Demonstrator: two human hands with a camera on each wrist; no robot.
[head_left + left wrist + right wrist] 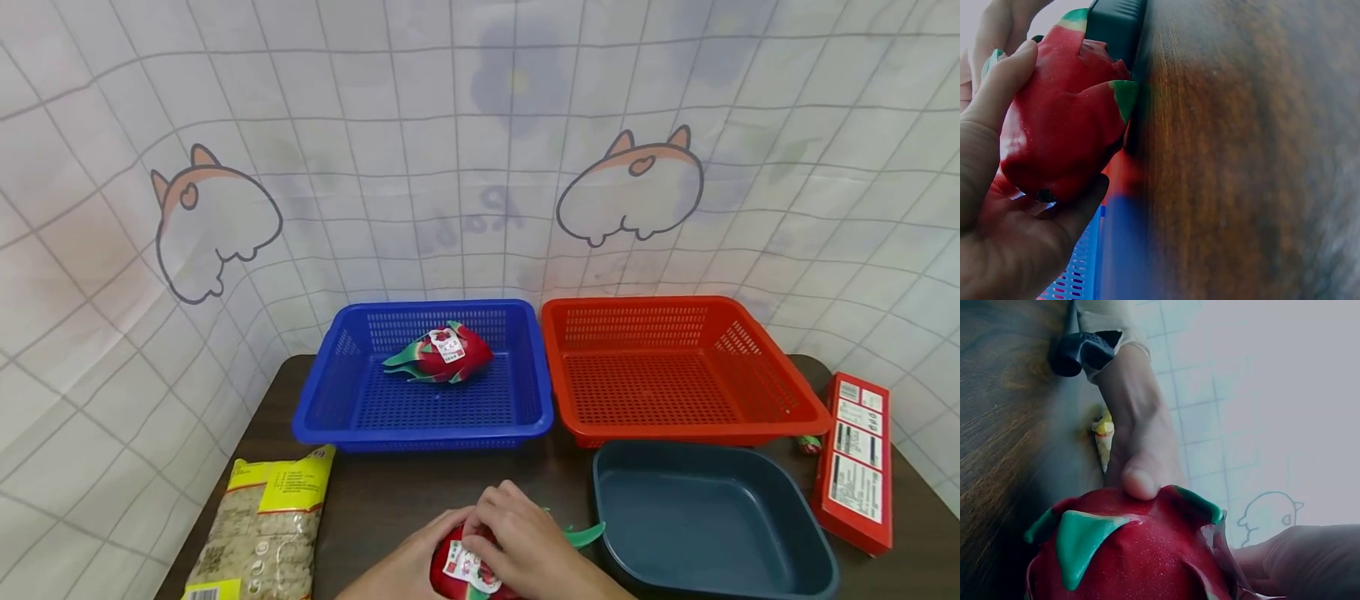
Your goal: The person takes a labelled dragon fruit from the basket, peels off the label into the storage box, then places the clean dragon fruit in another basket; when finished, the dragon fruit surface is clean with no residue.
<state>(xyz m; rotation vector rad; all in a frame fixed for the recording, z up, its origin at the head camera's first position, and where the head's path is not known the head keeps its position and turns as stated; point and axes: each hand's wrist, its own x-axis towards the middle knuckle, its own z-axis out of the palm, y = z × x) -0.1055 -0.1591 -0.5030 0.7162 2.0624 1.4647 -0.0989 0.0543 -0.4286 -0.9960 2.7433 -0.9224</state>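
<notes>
A red dragon fruit [437,570] with green-tipped scales and a white label is held between both hands near the front edge of the dark table. The left hand [411,560] grips its left side; in the left wrist view that hand [997,206] has its thumb and fingers around the red body [1063,125]. Over the top and right side lies the right hand [525,542], its fingers bent across the label. The right wrist view shows the fruit [1141,556] close up, with the left thumb on it and part of the right hand [1310,559] beside it.
A blue basket [420,433] at the back holds another dragon fruit [468,354]. To its right stands a red basket [570,404]. A dark teal tray [705,517] is at the front right, beside a red box [855,458]. A yellow-topped packet [262,529] lies at left.
</notes>
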